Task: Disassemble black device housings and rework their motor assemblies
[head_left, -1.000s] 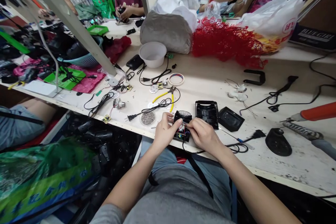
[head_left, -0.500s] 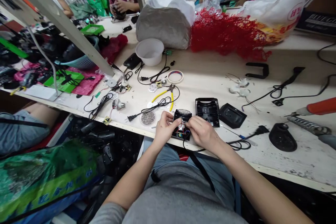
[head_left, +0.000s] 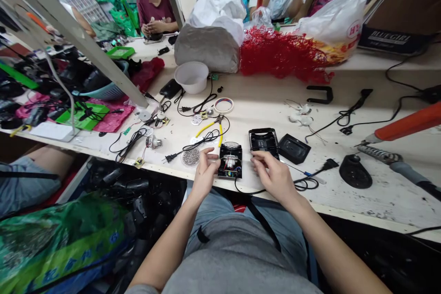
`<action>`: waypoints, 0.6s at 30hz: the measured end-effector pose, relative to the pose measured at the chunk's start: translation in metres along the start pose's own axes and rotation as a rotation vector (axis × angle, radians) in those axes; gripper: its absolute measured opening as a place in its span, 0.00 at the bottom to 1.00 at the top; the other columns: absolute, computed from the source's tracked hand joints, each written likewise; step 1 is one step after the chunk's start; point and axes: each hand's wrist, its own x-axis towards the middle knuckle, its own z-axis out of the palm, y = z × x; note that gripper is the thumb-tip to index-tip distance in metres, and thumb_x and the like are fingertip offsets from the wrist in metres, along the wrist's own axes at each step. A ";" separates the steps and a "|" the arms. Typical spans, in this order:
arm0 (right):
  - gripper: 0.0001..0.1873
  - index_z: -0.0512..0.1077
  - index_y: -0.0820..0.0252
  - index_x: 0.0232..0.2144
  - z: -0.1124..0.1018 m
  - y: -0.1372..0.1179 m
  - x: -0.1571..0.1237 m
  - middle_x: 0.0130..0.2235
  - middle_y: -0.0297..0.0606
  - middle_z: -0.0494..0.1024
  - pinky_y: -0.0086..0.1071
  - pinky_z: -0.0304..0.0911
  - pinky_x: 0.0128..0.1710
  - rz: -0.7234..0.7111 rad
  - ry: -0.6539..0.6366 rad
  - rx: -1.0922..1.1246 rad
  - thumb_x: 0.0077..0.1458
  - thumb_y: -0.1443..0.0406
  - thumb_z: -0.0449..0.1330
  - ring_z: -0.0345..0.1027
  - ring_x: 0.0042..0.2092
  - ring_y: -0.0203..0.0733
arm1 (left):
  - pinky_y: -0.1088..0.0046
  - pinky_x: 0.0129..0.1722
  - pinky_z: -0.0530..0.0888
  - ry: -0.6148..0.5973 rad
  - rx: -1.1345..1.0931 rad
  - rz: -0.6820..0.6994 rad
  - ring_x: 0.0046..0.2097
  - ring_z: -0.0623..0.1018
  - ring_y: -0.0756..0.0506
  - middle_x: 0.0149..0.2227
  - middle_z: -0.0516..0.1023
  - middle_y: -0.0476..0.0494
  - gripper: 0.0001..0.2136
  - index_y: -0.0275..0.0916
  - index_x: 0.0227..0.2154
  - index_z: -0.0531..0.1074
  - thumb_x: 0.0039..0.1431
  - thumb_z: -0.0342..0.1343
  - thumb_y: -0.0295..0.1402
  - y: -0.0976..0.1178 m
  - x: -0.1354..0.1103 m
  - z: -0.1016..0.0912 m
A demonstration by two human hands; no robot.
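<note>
In front of me on the table lies an open black housing (head_left: 230, 170) with a round grille at its far end, a silver motor-like part, coloured wires and a small board inside. My left hand (head_left: 206, 172) is at its left edge, thumb near the rim, fingers loosely bent and apart. My right hand (head_left: 275, 177) hovers to its right, fingers parted, fingertips by the lower left corner of a matching black cover (head_left: 263, 138); whether they touch is unclear. A black tray-like part (head_left: 294, 148) lies beside the cover. A black cord (head_left: 253, 192) runs from the housing under my right hand.
Left of the housing are a dish of screws (head_left: 190, 156), yellow-handled pliers (head_left: 210, 127) and a tape roll (head_left: 223, 105). A screwdriver (head_left: 306, 173), a black teardrop-shaped part (head_left: 355, 171) and an orange soldering iron (head_left: 406, 124) in its coil stand lie right. Co-workers sit across the table.
My hands have moved apart from inside the housing. The right one has shifted right, toward the cover, leaving the housing's inside uncovered; the left stays at its left edge. The view has turned slightly.
</note>
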 end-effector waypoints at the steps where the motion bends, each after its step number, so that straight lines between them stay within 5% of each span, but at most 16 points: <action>1: 0.09 0.70 0.56 0.45 -0.002 -0.005 -0.007 0.35 0.36 0.80 0.31 0.71 0.32 0.043 0.049 -0.012 0.64 0.70 0.55 0.77 0.32 0.40 | 0.67 0.39 0.74 -0.003 -0.037 0.016 0.41 0.77 0.45 0.45 0.74 0.43 0.22 0.43 0.52 0.64 0.53 0.56 0.35 -0.004 -0.003 -0.003; 6: 0.04 0.70 0.58 0.37 0.004 -0.036 -0.043 0.32 0.36 0.77 0.32 0.69 0.35 -0.008 0.104 -0.079 0.64 0.71 0.57 0.73 0.33 0.39 | 0.63 0.44 0.77 0.004 -0.038 0.194 0.48 0.78 0.42 0.50 0.73 0.39 0.24 0.42 0.52 0.64 0.51 0.60 0.32 -0.019 -0.023 -0.005; 11: 0.07 0.70 0.60 0.38 0.028 -0.044 -0.054 0.33 0.41 0.75 0.38 0.66 0.37 -0.087 -0.024 -0.173 0.64 0.62 0.60 0.67 0.37 0.46 | 0.61 0.49 0.76 0.216 0.413 0.798 0.49 0.77 0.42 0.45 0.75 0.40 0.10 0.40 0.43 0.72 0.58 0.61 0.29 -0.019 -0.031 0.002; 14: 0.06 0.69 0.58 0.34 0.033 -0.040 -0.052 0.32 0.40 0.74 0.37 0.64 0.36 -0.075 -0.054 -0.181 0.65 0.65 0.57 0.66 0.35 0.44 | 0.66 0.45 0.77 0.141 0.575 1.003 0.45 0.78 0.44 0.43 0.77 0.41 0.06 0.40 0.41 0.74 0.61 0.59 0.27 -0.018 -0.028 0.002; 18: 0.08 0.66 0.57 0.33 0.027 -0.037 -0.048 0.30 0.35 0.71 0.33 0.64 0.35 -0.064 -0.017 -0.101 0.66 0.70 0.54 0.66 0.33 0.40 | 0.68 0.41 0.78 0.066 0.648 1.086 0.43 0.79 0.45 0.42 0.78 0.40 0.09 0.39 0.45 0.74 0.63 0.58 0.27 -0.023 -0.021 0.001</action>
